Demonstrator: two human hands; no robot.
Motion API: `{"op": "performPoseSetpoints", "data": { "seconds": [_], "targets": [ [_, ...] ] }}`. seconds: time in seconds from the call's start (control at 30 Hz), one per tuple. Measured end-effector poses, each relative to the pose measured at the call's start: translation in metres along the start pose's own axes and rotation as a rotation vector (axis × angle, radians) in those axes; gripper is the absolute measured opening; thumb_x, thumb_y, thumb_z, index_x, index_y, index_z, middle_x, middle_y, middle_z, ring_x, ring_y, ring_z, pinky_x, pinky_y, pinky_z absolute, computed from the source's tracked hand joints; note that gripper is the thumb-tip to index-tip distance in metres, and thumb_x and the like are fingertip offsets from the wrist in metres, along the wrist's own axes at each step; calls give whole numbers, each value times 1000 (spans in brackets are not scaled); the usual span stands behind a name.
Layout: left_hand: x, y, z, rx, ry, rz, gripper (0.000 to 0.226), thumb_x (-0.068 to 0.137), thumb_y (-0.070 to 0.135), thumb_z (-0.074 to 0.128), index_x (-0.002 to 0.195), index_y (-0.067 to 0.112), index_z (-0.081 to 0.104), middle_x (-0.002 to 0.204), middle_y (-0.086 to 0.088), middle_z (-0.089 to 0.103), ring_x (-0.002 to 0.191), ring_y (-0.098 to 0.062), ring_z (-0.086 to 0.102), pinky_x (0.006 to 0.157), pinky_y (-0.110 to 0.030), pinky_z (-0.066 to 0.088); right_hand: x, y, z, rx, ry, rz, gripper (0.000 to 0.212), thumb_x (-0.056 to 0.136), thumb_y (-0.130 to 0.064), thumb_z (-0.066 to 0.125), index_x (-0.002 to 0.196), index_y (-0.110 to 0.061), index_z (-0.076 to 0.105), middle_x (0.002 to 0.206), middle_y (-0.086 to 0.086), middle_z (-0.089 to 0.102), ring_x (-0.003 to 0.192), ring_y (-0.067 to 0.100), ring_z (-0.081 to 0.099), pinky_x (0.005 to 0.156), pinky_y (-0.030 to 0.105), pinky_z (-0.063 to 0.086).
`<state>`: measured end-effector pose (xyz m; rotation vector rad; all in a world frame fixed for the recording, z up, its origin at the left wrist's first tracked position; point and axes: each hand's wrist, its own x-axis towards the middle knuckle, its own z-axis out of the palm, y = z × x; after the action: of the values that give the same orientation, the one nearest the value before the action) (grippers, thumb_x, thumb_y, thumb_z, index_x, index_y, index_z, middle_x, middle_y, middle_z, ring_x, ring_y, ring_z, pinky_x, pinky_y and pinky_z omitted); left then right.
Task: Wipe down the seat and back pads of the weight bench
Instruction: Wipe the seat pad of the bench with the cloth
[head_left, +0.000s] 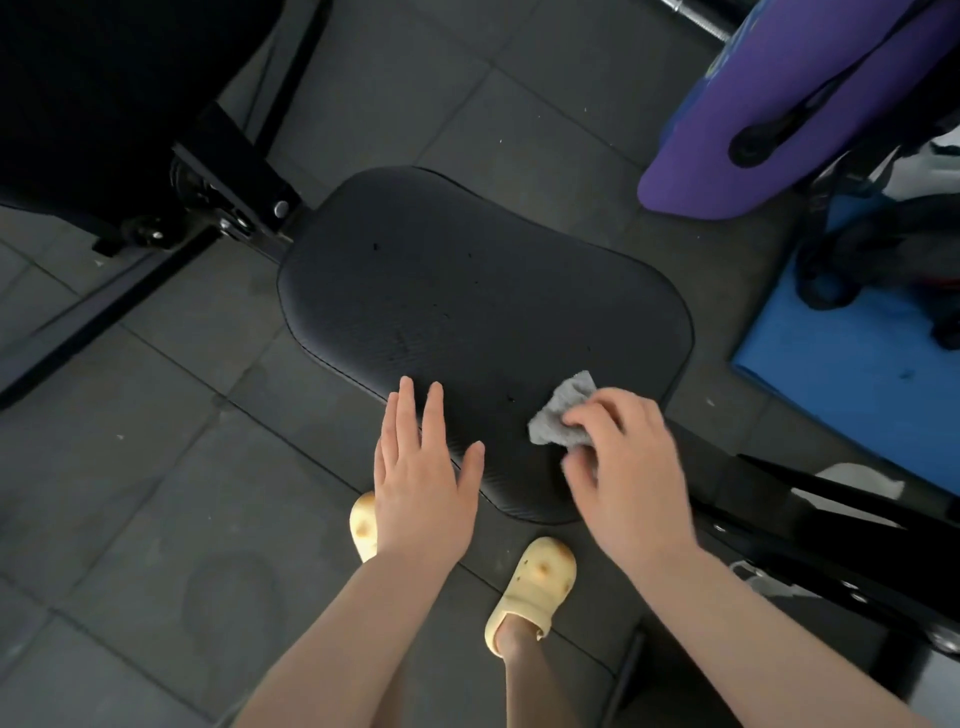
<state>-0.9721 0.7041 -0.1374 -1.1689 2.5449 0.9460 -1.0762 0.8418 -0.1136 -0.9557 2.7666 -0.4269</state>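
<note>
The black seat pad (467, 312) of the weight bench fills the middle of the head view. The black back pad (93, 88) rises at the upper left, joined by a metal hinge. My right hand (628, 467) grips a small grey cloth (558, 415) and holds it against the seat's near right part. My left hand (421, 467) lies flat with straight fingers on the seat's near left edge.
Black bench frame bars (810, 525) run out to the right and lower left. A purple rolled mat (779, 104) leans at the upper right above a blue floor mat (852, 364). My feet in yellow clogs (530, 587) stand on grey floor tiles below the seat.
</note>
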Motion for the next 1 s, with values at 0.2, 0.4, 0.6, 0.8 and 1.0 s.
{"op": "performPoseSetpoints", "data": {
  "seconds": [0.2, 0.4, 0.6, 0.8, 1.0],
  "targets": [
    [0, 1, 4, -1, 5, 3, 70, 94, 40, 48, 151, 22, 10, 161, -1, -1, 148, -19, -2, 117, -32, 4, -20, -2, 17, 28, -80, -208, 22, 75, -9, 71, 94, -14, 63, 103, 2, 59, 93, 22, 54, 69, 36, 53],
    [0, -3, 5, 2, 13, 20, 70, 95, 40, 46, 151, 24, 8, 161, 1, -3, 148, -18, -3, 114, -29, 0, 10, 26, 6, 27, -9, -91, 34, 72, 2, 72, 101, -14, 63, 107, 8, 55, 94, 25, 50, 63, 31, 53],
    [0, -2, 10, -30, 21, 15, 70, 94, 31, 52, 151, 20, 12, 161, -1, 0, 148, -19, -2, 117, -32, 4, -9, -30, 39, 82, -1, -76, 28, 77, -11, 62, 103, -19, 59, 109, 4, 56, 92, 23, 47, 67, 32, 50],
    [0, -11, 3, -29, 1, 37, 65, 96, 36, 44, 150, 28, 9, 160, 5, -3, 147, -14, -4, 117, -30, 4, 20, 2, 10, -10, 29, -52, 25, 75, -4, 64, 98, -15, 64, 104, 6, 58, 90, 28, 52, 58, 38, 54],
    [0, -13, -2, -58, -39, 65, 69, 96, 31, 48, 151, 27, 8, 160, 5, -5, 147, -14, -5, 118, -32, 8, 3, -44, 26, 13, -80, -105, 12, 84, -19, 58, 95, -20, 62, 106, -4, 58, 90, 21, 52, 55, 32, 53]
  ]
}}
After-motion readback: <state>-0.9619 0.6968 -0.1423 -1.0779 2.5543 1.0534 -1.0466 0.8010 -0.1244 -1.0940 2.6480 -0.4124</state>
